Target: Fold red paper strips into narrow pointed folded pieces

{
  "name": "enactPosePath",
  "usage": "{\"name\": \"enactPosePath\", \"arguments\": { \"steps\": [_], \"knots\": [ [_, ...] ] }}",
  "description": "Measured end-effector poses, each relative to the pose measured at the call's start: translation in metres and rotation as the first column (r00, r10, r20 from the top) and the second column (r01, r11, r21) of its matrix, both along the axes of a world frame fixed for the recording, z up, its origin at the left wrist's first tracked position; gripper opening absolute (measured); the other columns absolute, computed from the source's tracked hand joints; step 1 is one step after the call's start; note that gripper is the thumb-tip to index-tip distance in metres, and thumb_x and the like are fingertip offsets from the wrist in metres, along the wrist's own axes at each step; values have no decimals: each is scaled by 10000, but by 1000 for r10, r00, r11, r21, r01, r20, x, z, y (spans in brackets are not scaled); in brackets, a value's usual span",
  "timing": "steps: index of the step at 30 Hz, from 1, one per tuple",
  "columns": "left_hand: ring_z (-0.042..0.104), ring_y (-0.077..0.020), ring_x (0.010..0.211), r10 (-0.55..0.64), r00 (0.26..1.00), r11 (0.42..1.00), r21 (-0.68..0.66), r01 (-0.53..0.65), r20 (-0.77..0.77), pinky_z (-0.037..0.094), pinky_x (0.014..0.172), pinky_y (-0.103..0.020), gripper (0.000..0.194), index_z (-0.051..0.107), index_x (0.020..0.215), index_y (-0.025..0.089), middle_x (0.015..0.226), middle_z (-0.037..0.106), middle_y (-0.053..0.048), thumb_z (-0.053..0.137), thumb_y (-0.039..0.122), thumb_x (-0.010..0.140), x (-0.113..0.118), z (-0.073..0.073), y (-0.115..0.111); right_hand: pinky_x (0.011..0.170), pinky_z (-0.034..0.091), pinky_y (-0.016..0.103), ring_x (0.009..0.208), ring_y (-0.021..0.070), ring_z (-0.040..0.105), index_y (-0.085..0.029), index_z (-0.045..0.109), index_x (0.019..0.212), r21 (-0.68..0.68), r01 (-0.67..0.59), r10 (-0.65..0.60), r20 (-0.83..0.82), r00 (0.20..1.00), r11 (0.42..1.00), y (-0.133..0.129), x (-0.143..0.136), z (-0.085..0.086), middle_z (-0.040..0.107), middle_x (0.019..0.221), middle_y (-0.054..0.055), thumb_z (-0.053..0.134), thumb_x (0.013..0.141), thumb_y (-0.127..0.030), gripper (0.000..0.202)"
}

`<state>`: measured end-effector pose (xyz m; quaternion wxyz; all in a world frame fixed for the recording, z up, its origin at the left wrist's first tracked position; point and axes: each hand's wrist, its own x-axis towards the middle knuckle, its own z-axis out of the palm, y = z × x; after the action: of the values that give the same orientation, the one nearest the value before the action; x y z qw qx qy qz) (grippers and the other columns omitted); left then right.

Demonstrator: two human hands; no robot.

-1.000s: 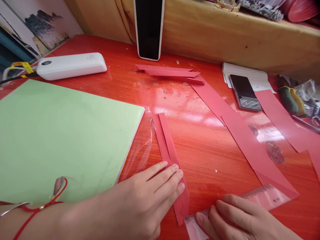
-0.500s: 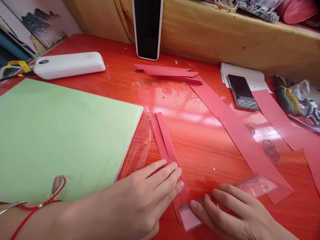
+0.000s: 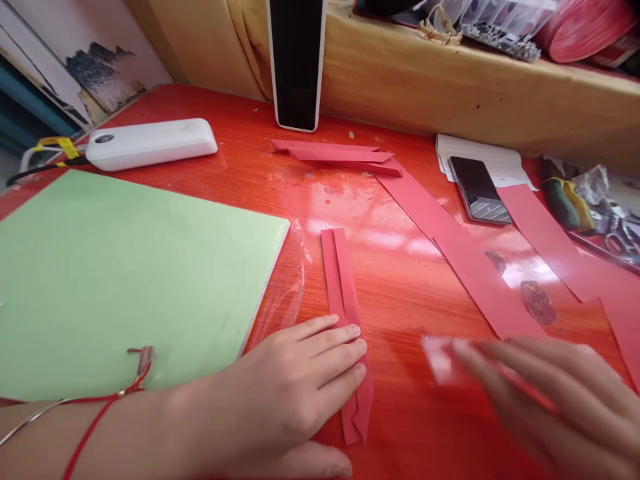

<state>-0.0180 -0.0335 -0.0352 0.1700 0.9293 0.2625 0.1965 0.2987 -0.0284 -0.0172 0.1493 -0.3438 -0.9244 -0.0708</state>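
Note:
My left hand [image 3: 310, 373] lies flat with fingers stretched over a folded red paper strip [image 3: 345, 280], pressing it against the table. The strip shows a lengthwise fold down its middle, and its near end has a jagged inner edge. To the right, my right hand [image 3: 555, 393] is blurred by motion. Its fingers are closed on a clear plastic ruler [image 3: 440, 360], of which only one end shows; the hand covers the rest. Ruler and strip are apart.
A green board [image 3: 140, 280] lies left, beside clear film [image 3: 293, 287]. Folded red strips [image 3: 340, 155] and a long red strip [image 3: 460, 253] lie behind. Further off are a white power bank [image 3: 155, 143], a standing phone [image 3: 296, 67], a dark device [image 3: 479, 190] and scissors [image 3: 620, 237].
My right hand has lifted the ruler off the strip's near end and moved right with it. The strip has turned straighter, my left hand still on it. The view has shifted slightly.

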Motion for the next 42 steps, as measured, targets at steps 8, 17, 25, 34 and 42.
{"name": "enactPosePath", "arguments": {
  "steps": [8,17,25,34,42],
  "knots": [
    [562,-250,1289,-134,985,970,-188,153,109,353,1186,-430,174,703,1051,142,1251,687,-77,665,177,886,3,3,8,787,523,531,974,365,648,-89,595,1281,168,312,-339,168,926,935,43,9,-24,615,1216,254,339,1048,-268,391],
    [649,-233,1043,-277,949,943,-147,298,151,521,992,-318,235,690,983,93,1083,682,-151,522,54,822,8,-1,10,1140,389,421,1389,208,453,-151,509,1434,-120,-354,368,131,921,928,3,-41,-19,617,1409,64,481,1027,-359,458],
    [595,-196,800,-142,972,983,-88,160,186,524,753,-307,184,659,836,121,839,654,-74,497,37,853,3,0,11,862,540,332,959,175,685,-242,686,1224,-109,-303,306,12,952,947,1,-40,-11,768,1049,3,425,1061,-388,341],
    [558,-169,806,-140,985,985,-85,149,101,484,823,-311,90,665,806,129,848,649,-26,750,125,835,2,2,17,760,506,339,651,170,577,-320,649,1266,-165,-223,244,120,962,961,-20,-53,-12,605,739,-10,329,1078,-345,372],
    [558,-161,813,-119,988,991,-50,124,99,484,829,-300,106,672,784,142,856,644,-21,718,133,880,1,0,15,716,485,313,690,161,586,-325,633,1267,-244,-253,283,98,954,936,-18,-54,-13,632,798,-10,379,1069,-325,322]
  ]
}}
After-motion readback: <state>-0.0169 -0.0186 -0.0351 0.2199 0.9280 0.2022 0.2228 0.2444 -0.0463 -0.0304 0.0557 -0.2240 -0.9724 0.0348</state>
